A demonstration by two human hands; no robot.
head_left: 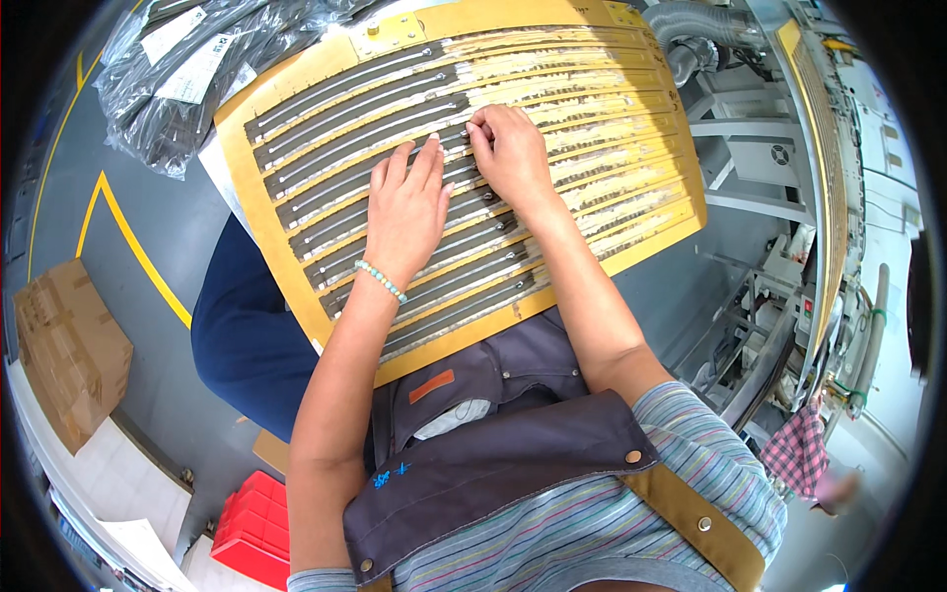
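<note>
A yellow board rests on my lap, set with several long slots. Dark strips, each with a pale line along it, fill the left part of the slots. My left hand, wearing a beaded bracelet, lies flat over the middle strips with its fingers stretched out. Close to its right, my right hand has its fingers curled together, thumb and fingertips at the right end of a strip. Whatever lies between those fingertips is too small to make out.
Clear plastic bags with dark contents lie beyond the board's left corner. A cardboard box and red crate stand at left. Machine frames and a flexible silver duct are at right. Another person's checkered sleeve shows lower right.
</note>
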